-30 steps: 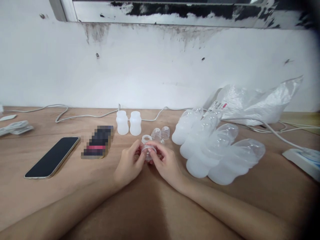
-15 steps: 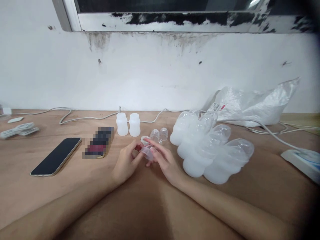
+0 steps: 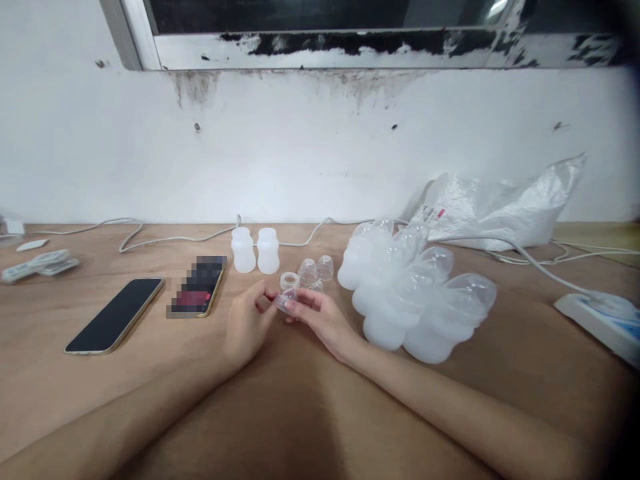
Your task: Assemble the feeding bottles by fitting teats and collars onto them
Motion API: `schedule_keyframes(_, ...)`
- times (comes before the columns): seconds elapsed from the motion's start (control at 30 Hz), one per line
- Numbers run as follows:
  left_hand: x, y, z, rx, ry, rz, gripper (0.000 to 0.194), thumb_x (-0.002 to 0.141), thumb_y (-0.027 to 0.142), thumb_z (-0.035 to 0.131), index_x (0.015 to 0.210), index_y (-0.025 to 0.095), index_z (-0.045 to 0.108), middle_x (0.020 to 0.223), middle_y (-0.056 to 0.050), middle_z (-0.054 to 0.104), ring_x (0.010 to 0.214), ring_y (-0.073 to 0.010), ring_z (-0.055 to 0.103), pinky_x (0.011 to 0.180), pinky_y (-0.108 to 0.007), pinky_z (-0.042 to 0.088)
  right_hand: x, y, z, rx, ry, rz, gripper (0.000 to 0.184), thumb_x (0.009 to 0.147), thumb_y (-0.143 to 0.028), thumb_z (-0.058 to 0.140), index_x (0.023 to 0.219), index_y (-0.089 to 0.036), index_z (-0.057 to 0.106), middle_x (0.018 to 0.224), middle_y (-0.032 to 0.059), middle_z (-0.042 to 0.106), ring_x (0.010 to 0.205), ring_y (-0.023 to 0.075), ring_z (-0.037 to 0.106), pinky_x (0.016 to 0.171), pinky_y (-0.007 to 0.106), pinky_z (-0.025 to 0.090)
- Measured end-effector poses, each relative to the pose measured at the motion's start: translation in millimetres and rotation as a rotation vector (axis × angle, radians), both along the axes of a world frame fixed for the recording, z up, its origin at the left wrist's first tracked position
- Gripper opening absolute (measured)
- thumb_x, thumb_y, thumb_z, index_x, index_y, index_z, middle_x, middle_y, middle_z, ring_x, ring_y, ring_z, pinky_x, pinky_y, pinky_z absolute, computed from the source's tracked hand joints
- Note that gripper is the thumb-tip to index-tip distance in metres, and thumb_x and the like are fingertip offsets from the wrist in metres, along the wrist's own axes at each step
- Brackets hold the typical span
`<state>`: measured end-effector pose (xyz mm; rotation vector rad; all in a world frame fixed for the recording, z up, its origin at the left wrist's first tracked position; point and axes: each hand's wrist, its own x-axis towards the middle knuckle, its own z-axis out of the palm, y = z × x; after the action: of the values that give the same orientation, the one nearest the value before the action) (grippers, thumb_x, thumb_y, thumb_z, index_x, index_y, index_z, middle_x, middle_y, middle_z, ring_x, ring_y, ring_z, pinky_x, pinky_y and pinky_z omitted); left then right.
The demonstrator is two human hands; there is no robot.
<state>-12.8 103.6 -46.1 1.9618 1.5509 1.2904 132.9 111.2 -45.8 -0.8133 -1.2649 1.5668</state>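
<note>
Both hands meet over the table around a small clear bottle collar (image 3: 285,305), which seems to have a soft teat in its top. My left hand (image 3: 249,323) pinches its left side between thumb and finger. On its right side my right hand (image 3: 325,321) grips it with the thumb in front, the other fingers behind. Just beyond the fingers lies a translucent white ring (image 3: 289,281). Clear dome caps (image 3: 325,267) stand beside it, one partly hidden by my right hand. Two uncapped milky bottles (image 3: 269,252) stand upright behind.
Several milky bottles with clear domed caps (image 3: 433,327) cluster at the right. A silvery plastic bag (image 3: 495,210) lies against the wall, and a white power strip (image 3: 595,317) is at far right. Two phones (image 3: 116,317) lie on the left; white cables (image 3: 175,240) run along the back.
The collar has tipped and come slightly lower and left. My right fingers, stretched across it before, have curled back around its side, uncovering the ring behind. The view has shifted slightly.
</note>
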Motion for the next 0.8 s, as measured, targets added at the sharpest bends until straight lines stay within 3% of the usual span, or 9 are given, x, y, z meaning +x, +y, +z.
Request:
schedule_keyframes(0.1, 0.3, 0.2, -2.6, 0.002, 0.042, -0.003, 0.015, 0.077, 0.030, 0.053, 0.068, 0.019, 0.049, 0.066, 0.002, 0.061, 0.049, -0.0106, 0.048, 0.049, -0.022, 0.037, 0.7, -0.7, 1.2, 0.009, -0.012, 0.020, 0.024, 0.064, -0.032, 0.071, 0.082, -0.016, 0.065, 0.084, 0.0037, 0.064, 0.080, 0.0144, 0.057, 0.071, 0.027, 0.046)
schedule_keyframes(0.2, -5.2, 1.9, 4.8, 0.008, 0.093, -0.082, 0.010, 0.078, 0.029, 0.052, 0.076, 0.019, 0.052, 0.076, -0.001, 0.063, 0.060, -0.0138, 0.055, 0.058, -0.026, 0.043, 0.9, -1.6, 2.1, 0.018, -0.012, -0.014, 0.023, 0.065, -0.033, 0.071, 0.081, -0.016, 0.066, 0.079, 0.0020, 0.064, 0.072, 0.0125, 0.056, 0.068, 0.026, 0.046)
schedule_keyframes(0.27, -13.5, 5.0, 18.7, 0.029, 0.143, -0.209, 0.015, 0.075, 0.028, 0.055, 0.088, 0.020, 0.053, 0.090, -0.003, 0.063, 0.080, -0.0170, 0.059, 0.072, -0.029, 0.046, 0.7, -2.2, 2.9, 0.028, -0.008, -0.045, 0.023, 0.065, -0.034, 0.070, 0.080, -0.017, 0.066, 0.075, 0.0009, 0.063, 0.067, 0.0114, 0.055, 0.067, 0.026, 0.046)
schedule_keyframes(0.33, -23.7, 11.6, 37.4, 0.076, 0.258, -0.435, 0.040, 0.072, 0.029, 0.059, 0.110, 0.021, 0.046, 0.112, -0.007, 0.057, 0.104, -0.0206, 0.053, 0.089, -0.035, 0.041, 0.4, -2.3, 3.6, 0.041, 0.003, -0.080, 0.023, 0.066, -0.035, 0.069, 0.079, -0.018, 0.066, 0.076, 0.0006, 0.063, 0.067, 0.0117, 0.055, 0.067, 0.027, 0.046)
schedule_keyframes(0.37, -28.5, 16.9, 47.2, 0.134, 0.322, -0.477, 0.044, 0.074, 0.027, 0.057, 0.115, 0.021, 0.042, 0.118, -0.010, 0.053, 0.112, -0.0222, 0.048, 0.094, -0.038, 0.037, 0.3, -2.1, 3.8, 0.048, 0.009, -0.099, 0.023, 0.066, -0.036, 0.069, 0.079, -0.018, 0.066, 0.077, 0.0009, 0.063, 0.069, 0.0125, 0.056, 0.067, 0.027, 0.047)
schedule_keyframes(0.47, -37.1, 41.0, 70.4, 0.371, 0.475, -0.243, 0.050, 0.072, 0.027, 0.057, 0.117, 0.017, 0.038, 0.124, -0.014, 0.047, 0.117, -0.0274, 0.041, 0.099, -0.047, 0.027, 0.1, -0.2, 3.2, 0.064, 0.025, -0.148, 0.024, 0.065, -0.038, 0.069, 0.079, -0.018, 0.065, 0.083, 0.0024, 0.063, 0.077, 0.0156, 0.056, 0.066, 0.028, 0.048)
schedule_keyframes(0.53, -37.3, 61.6, 77.5, 0.415, 0.631, -0.158, 0.055, 0.070, 0.032, 0.060, 0.118, 0.016, 0.038, 0.126, -0.014, 0.047, 0.124, -0.0312, 0.032, 0.103, -0.052, 0.015, 0.2, 1.4, 2.2, 0.069, 0.026, -0.161, 0.025, 0.065, -0.038, 0.069, 0.080, -0.018, 0.065, 0.083, 0.0027, 0.064, 0.078, 0.0162, 0.057, 0.069, 0.030, 0.047)
schedule_keyframes(0.63, -33.7, 90.6, 76.5, 0.378, 0.739, -0.065, 0.068, 0.069, 0.046, 0.061, 0.121, 0.010, 0.037, 0.122, -0.019, 0.051, 0.127, -0.0371, 0.027, 0.102, -0.058, 0.002, 0.6, 2.4, 1.6, 0.065, 0.014, -0.164, 0.023, 0.066, -0.037, 0.068, 0.080, -0.018, 0.065, 0.082, 0.0025, 0.064, 0.076, 0.0152, 0.057, 0.073, 0.031, 0.046)
schedule_keyframes(0.8, -29.7, 114.1, 64.6, 0.326, 0.752, -0.037, 0.063, 0.070, 0.048, 0.060, 0.115, 0.008, 0.043, 0.100, -0.017, 0.063, 0.125, -0.0372, 0.031, 0.100, -0.062, -0.002, 0.0, 0.7, 4.0, 0.068, -0.002, -0.157, 0.021, 0.066, -0.035, 0.068, 0.079, -0.019, 0.064, 0.083, 0.0015, 0.064, 0.075, 0.0151, 0.058, 0.072, 0.031, 0.047)
